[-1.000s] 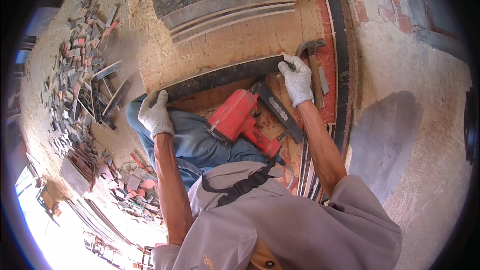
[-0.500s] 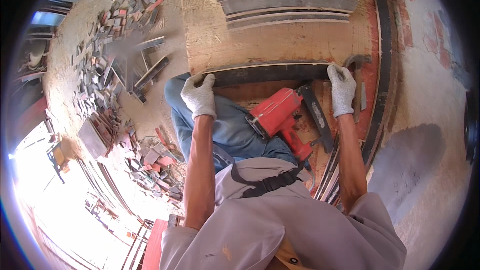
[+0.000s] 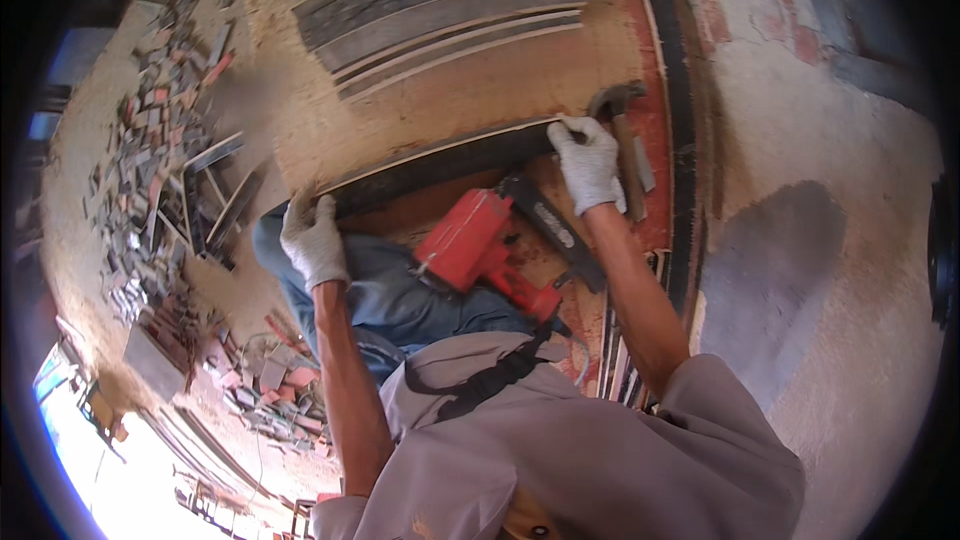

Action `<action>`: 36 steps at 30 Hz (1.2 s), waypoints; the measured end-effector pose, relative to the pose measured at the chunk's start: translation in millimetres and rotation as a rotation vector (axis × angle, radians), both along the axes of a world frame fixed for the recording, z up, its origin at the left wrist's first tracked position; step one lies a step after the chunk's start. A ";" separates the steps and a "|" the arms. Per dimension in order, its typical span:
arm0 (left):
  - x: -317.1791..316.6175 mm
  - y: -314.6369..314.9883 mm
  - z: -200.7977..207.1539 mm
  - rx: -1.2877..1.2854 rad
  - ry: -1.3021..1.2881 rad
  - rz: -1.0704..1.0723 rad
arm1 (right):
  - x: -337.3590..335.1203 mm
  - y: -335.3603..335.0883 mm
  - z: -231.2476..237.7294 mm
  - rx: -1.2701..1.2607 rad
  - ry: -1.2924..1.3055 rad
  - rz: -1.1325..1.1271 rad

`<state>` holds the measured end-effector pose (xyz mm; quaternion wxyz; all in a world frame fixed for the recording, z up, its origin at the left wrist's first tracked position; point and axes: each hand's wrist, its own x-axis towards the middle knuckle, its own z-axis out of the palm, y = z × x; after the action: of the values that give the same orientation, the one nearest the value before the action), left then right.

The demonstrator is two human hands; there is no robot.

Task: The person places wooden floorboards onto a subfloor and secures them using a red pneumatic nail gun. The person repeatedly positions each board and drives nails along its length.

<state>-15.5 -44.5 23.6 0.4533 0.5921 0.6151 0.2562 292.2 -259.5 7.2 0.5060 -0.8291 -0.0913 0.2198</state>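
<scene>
A long, narrow strip of wood (image 3: 450, 164) with a black face and a pale edge lies across in front of me. My left hand (image 3: 316, 240), in a light knitted glove, grips its left end beside my knee. At its right end my right hand (image 3: 588, 166), gloved the same way, pinches it between thumb and fingers. Just on my side of the strip rests a red nail gun (image 3: 465, 238) with a black magazine (image 3: 556, 230), close to my bent leg. A hammer (image 3: 617, 98) lies right beside my right hand, its handle pointing toward me.
Several dark boards (image 3: 450, 15) lie side by side on the wooden work surface (image 3: 480, 90) beyond the strip. A long black edge strip (image 3: 680, 130) runs along the right, near a patchy wall (image 3: 770, 120). Wood offcuts (image 3: 150, 160) are heaped on the left.
My view has turned, so the strip, nail gun and boards appear further left and tilted. Both hands keep their hold on the strip's ends, and more of the hammer shows.
</scene>
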 end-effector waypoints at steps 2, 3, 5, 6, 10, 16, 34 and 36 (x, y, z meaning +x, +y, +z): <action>-15.5 5.3 -16.9 0.056 0.202 -0.092 | -2.7 5.9 12.8 -0.014 0.127 -0.038; -13.6 5.1 -19.8 0.077 0.207 -0.111 | -1.0 4.7 13.1 0.004 0.147 -0.061; -14.0 7.0 -20.0 0.107 0.211 -0.147 | -1.9 5.7 12.7 0.023 0.109 -0.076; -14.4 7.1 -20.1 0.123 0.214 -0.163 | -1.8 6.2 12.7 0.032 0.091 -0.082; -10.1 5.4 -11.4 0.094 0.202 -0.159 | 2.1 3.7 5.6 0.004 0.039 -0.033; -6.1 -2.6 -5.5 0.202 0.188 -0.170 | 1.8 13.0 11.1 0.021 0.084 -0.069; 88.6 -25.4 14.7 0.480 0.300 -0.597 | 10.6 17.1 2.4 -0.083 0.026 -0.071; 99.4 -31.5 7.0 0.475 0.200 -0.585 | 10.1 20.7 9.2 -0.138 0.097 -0.033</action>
<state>83.9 -76.0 30.7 0.2953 0.8529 0.3851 0.1926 302.3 -238.8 16.4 0.4550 -0.8517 -0.0377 0.2572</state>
